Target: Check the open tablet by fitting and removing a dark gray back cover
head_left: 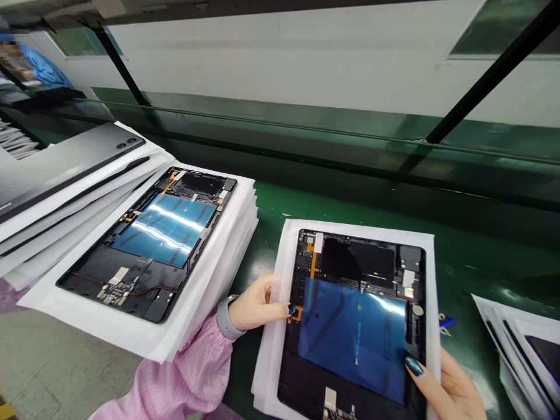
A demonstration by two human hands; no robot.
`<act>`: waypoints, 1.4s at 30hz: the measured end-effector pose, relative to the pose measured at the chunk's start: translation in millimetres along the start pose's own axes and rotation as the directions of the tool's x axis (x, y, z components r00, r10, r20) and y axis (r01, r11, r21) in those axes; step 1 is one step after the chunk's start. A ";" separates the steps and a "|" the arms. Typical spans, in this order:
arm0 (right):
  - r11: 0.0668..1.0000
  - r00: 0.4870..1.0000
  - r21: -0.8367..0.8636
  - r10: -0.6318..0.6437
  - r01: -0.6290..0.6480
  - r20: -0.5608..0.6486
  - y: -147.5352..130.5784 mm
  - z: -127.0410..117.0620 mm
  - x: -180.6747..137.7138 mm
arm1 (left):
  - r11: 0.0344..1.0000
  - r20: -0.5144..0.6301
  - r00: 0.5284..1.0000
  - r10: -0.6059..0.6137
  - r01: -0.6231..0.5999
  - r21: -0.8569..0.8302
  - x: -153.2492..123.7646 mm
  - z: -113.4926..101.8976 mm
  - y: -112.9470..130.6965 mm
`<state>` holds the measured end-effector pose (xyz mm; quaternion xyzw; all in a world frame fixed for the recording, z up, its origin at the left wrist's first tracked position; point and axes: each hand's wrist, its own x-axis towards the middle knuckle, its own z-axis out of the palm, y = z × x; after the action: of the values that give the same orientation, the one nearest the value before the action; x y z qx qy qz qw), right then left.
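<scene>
In front of me, an opened tablet [354, 373] lies in white paper sheets, its blue-filmed battery and circuit boards facing up. My left hand [258, 306] grips its left edge, thumb on top near an orange flex cable [297, 315] and fingers hidden beneath the paper. At the right edge, my right hand [450, 385] holds the tablet with its thumb on the blue battery film [354, 338]; its other fingers are behind. Another opened tablet [91, 274] rests on a tall paper-layered stack [238, 233] to the left.
A closed grey tablet back [65, 169] tops a further stack at far left. More papered tablets [516, 350] stand at the right edge. A small blue item [446, 322] sits on the green bench [297, 201]. A person in blue [46, 64] is at upper left.
</scene>
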<state>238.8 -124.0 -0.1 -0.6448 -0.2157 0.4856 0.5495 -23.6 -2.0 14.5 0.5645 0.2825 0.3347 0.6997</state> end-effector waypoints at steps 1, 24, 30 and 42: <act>1.000 1.000 0.005 -0.004 0.003 0.010 -1.4 1.7 -0.2 | 1.000 0.003 1.000 -0.001 0.001 -0.009 0.0 0.0 0.2; 0.995 0.986 0.034 -0.093 0.089 0.140 -14.9 18.9 -6.0 | 0.999 -0.019 1.000 0.018 -0.018 -0.045 0.6 -1.7 0.5; 0.998 0.995 0.043 -0.054 0.050 0.089 -19.2 28.9 -12.9 | 0.998 -0.013 1.000 0.023 -0.024 -0.060 0.5 -1.3 2.6; 0.993 0.992 0.111 -0.049 0.037 0.114 -9.6 21.4 -6.0 | 0.995 -0.007 1.000 0.029 -0.030 -0.095 -0.5 -1.7 -0.7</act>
<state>220.2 -115.2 12.6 -0.5798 -0.2346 0.5215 0.5804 -25.0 -1.5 13.5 0.5338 0.2597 0.3596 0.7199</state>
